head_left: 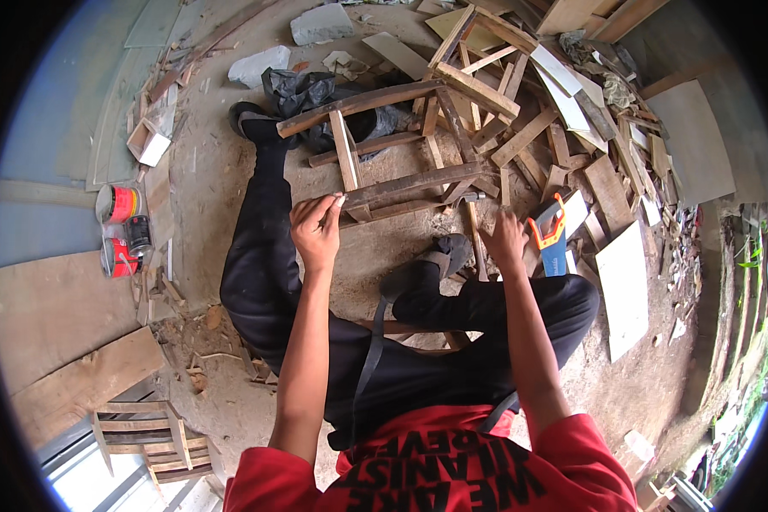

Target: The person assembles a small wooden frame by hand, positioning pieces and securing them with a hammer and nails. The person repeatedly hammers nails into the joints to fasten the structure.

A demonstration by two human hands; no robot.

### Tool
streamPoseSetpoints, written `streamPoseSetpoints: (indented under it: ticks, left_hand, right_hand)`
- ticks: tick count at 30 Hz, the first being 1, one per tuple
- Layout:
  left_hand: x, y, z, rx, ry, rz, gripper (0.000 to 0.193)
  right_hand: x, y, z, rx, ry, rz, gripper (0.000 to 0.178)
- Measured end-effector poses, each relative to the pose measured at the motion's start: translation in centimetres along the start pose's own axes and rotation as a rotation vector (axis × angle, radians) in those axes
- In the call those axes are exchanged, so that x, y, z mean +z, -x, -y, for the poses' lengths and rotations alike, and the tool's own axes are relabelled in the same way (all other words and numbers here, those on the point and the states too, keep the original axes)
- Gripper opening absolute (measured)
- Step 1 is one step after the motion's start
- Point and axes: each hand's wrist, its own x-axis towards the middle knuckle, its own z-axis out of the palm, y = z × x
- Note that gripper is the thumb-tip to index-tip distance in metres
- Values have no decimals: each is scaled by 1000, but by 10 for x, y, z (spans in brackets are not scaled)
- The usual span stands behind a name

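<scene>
A wooden frame with dark rails and paler crosspieces, like a small stool, lies in front of me; its near rail runs left to right. My left hand is closed in a pinch at that rail's left end. Something small and dark shows between its fingers, too small to name. To the right, my right hand is closed at the handle of a hammer, whose head is beside the frame's right corner. The fingers' far side is hidden. Just right of that hand rests a handsaw with an orange grip and blue blade.
Scrap wood is heaped at the far right, with another wooden frame on it. A white board lies on the right. Red cans stand at the left. A black plastic bag lies beyond my left foot.
</scene>
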Motion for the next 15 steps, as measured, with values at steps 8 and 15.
streamPoseSetpoints:
  ticks: [8,15]
  left_hand:
    - [2,-1,1,-31,62,4,9]
    - [1,1,2,-85,136,25,9]
  right_hand:
    - [137,32,-63,125,-277,250,41]
    - [147,27,-63,250,-294,407,35]
